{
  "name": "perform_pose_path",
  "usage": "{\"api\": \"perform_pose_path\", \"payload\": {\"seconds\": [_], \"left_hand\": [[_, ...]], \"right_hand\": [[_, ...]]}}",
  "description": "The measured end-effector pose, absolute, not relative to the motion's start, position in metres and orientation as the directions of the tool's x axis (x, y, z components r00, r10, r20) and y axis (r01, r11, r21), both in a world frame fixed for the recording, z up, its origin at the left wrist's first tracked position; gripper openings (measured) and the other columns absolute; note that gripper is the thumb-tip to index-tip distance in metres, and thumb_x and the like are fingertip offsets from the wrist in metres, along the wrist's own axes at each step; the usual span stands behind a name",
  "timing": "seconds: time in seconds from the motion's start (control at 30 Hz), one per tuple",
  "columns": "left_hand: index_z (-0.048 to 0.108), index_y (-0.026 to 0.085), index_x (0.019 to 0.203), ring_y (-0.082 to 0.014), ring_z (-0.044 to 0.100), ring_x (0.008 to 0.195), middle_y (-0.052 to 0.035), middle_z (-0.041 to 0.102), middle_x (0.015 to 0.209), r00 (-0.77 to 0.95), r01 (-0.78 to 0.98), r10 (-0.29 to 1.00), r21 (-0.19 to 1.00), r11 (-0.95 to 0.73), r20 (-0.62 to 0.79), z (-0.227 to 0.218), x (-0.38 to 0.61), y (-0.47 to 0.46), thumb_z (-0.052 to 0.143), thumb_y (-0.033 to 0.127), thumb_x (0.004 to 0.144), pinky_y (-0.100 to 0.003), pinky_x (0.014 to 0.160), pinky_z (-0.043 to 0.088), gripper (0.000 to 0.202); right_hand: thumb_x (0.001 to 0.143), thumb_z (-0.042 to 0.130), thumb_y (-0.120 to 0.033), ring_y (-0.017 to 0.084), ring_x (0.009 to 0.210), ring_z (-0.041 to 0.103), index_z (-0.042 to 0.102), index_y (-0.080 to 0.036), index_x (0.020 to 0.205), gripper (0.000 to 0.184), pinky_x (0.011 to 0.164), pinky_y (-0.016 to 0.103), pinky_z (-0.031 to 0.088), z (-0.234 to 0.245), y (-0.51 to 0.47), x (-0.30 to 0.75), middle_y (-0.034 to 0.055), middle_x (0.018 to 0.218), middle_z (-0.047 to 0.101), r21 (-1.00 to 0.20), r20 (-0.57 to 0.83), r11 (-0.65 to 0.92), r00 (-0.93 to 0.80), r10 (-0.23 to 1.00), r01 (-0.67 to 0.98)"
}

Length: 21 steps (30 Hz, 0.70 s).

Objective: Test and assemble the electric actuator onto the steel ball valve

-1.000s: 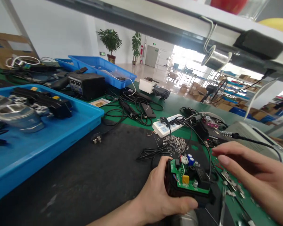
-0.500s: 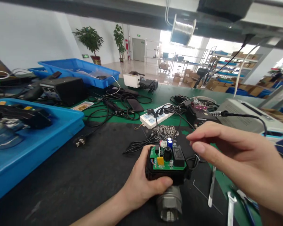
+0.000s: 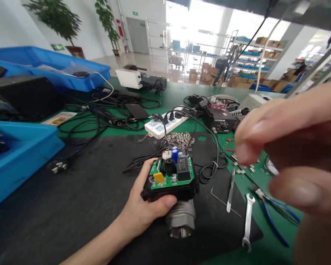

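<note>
My left hand (image 3: 139,208) grips an electric valve, with fingers behind its black housing (image 3: 168,194) and the thumb across the front. The housing's top is off, and a green circuit board (image 3: 164,180) with blue capacitors, a black relay and a yellow part faces up. Below sticks out the steel valve body (image 3: 182,217) with its threaded opening toward me. My right hand (image 3: 300,143), large and blurred, is raised at the right, clear of the valve. Its fingers are bent and the thumb stands apart; I see nothing between them.
Tweezers (image 3: 231,193), a hex key (image 3: 224,202), a wrench (image 3: 248,222) and blue-handled pliers (image 3: 270,209) lie at the right. Behind the valve are several small nuts (image 3: 182,139), black cables and a white power strip (image 3: 165,125). A blue tray (image 3: 30,147) stands at left.
The view has swung right and down. My right hand has come nearer the camera, its thumb moving away from the fingertips. The left hand still holds the electric valve.
</note>
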<state>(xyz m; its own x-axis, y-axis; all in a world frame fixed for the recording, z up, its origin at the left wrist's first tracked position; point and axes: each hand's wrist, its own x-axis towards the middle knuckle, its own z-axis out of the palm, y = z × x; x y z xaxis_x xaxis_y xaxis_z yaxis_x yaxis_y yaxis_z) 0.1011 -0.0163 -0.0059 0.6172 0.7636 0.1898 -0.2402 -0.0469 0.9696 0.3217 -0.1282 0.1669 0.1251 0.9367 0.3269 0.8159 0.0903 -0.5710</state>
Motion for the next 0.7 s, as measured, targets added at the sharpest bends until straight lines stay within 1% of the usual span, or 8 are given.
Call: {"api": "perform_pose_path", "payload": {"seconds": [0.07,0.13,0.23,0.33,0.47,0.53,0.6,0.7], "left_hand": [[0.044,0.022,0.138,-0.0255,0.068,0.105,-0.0072,0.069,0.118,0.630,-0.258,0.752,0.966,-0.036,0.196,-0.003,0.102,-0.017,0.084,0.047,0.078,-0.034,0.090,0.056,0.076],[0.044,0.021,0.136,-0.0271,0.068,0.107,-0.0083,0.068,0.120,0.647,-0.286,0.735,0.958,-0.012,0.202,-0.001,0.103,-0.018,0.084,0.045,0.078,-0.037,0.091,0.056,0.075],[0.043,0.023,0.136,-0.0282,0.067,0.110,-0.0082,0.066,0.123,0.674,-0.322,0.713,0.946,0.048,0.193,0.002,0.103,-0.021,0.086,0.041,0.076,-0.040,0.095,0.055,0.076],[0.043,0.023,0.134,-0.0288,0.063,0.114,-0.0078,0.064,0.125,0.688,-0.324,0.701,0.944,0.063,0.189,0.002,0.101,-0.023,0.090,0.038,0.072,-0.041,0.099,0.052,0.079],[0.042,0.023,0.128,-0.0272,0.063,0.108,-0.0063,0.062,0.118,0.721,-0.284,0.668,0.958,0.042,0.185,0.004,0.099,-0.023,0.092,0.039,0.068,-0.039,0.095,0.052,0.080],[0.041,0.022,0.127,-0.0268,0.062,0.106,-0.0062,0.062,0.116,0.728,-0.264,0.660,0.964,0.018,0.187,0.005,0.098,-0.022,0.092,0.040,0.068,-0.039,0.093,0.052,0.081],[0.041,0.022,0.127,-0.0263,0.062,0.106,-0.0063,0.063,0.118,0.729,-0.245,0.655,0.969,-0.025,0.201,0.008,0.098,-0.021,0.092,0.041,0.067,-0.038,0.093,0.052,0.081],[0.043,0.023,0.128,-0.0240,0.062,0.104,-0.0049,0.064,0.118,0.739,-0.227,0.634,0.970,-0.087,0.229,0.011,0.098,-0.020,0.094,0.040,0.065,-0.036,0.092,0.052,0.083]], "right_hand": [[0.089,0.073,-0.054,0.018,0.082,0.070,0.072,-0.043,0.104,0.019,0.067,0.030,0.057,0.167,-0.119,0.312,-0.0054,0.096,0.074,-0.559,0.409,0.179,0.081,0.909,0.809],[0.093,0.071,-0.043,0.016,0.084,0.069,0.074,-0.038,0.101,0.010,0.068,0.027,0.054,0.161,-0.109,0.307,-0.0061,0.098,0.074,-0.541,0.424,0.244,0.010,0.905,0.805],[0.093,0.071,-0.040,0.016,0.093,0.068,0.073,-0.035,0.103,0.011,0.075,0.027,0.054,0.146,-0.096,0.304,-0.0060,0.104,0.074,-0.537,0.361,0.294,-0.100,0.927,0.791],[0.093,0.071,-0.036,0.015,0.098,0.067,0.070,-0.037,0.105,0.012,0.080,0.026,0.054,0.135,-0.090,0.303,-0.0075,0.107,0.073,-0.546,0.286,0.296,-0.158,0.945,0.784],[0.091,0.073,-0.034,0.016,0.093,0.068,0.070,-0.039,0.106,0.016,0.076,0.028,0.055,0.130,-0.088,0.302,-0.0070,0.105,0.072,-0.553,0.203,0.257,-0.171,0.964,0.793],[0.090,0.073,-0.034,0.017,0.089,0.068,0.070,-0.040,0.106,0.017,0.072,0.028,0.055,0.131,-0.088,0.302,-0.0067,0.104,0.072,-0.541,0.194,0.263,-0.186,0.963,0.799],[0.090,0.073,-0.034,0.017,0.087,0.068,0.070,-0.041,0.108,0.020,0.069,0.028,0.054,0.134,-0.090,0.302,-0.0057,0.103,0.072,-0.508,0.181,0.277,-0.214,0.960,0.815],[0.091,0.070,-0.031,0.017,0.091,0.067,0.068,-0.040,0.113,0.023,0.073,0.028,0.053,0.139,-0.097,0.302,-0.0041,0.105,0.071,-0.448,0.140,0.281,-0.244,0.960,0.848]]}}
